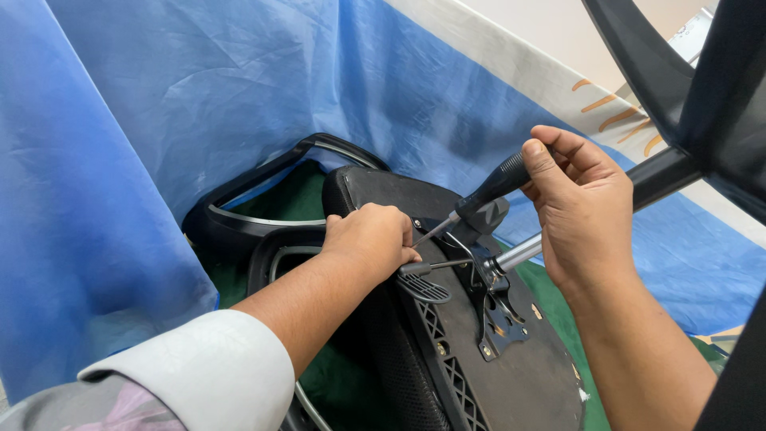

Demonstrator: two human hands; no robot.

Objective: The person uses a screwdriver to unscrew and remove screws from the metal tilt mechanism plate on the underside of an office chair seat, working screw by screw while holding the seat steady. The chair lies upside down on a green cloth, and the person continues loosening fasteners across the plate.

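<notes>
Screwdriver (483, 195) gripped by right hand (578, 211), tip at mechanism plate (499, 315) under upturned seat (495, 375), left hand (371, 239) closed near tip; best kept square, pressed firmly.

bare forearms; left arm wears a rolled white sleeve (199, 367) with pale lilac print.

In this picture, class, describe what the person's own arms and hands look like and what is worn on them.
Both hands are bare: no gloves, rings or watch show. The left arm wears a white sleeve pushed up to about the elbow, with a grey, pink-patterned patch at its lower edge. The right arm is bare as far as the frame shows.
</notes>
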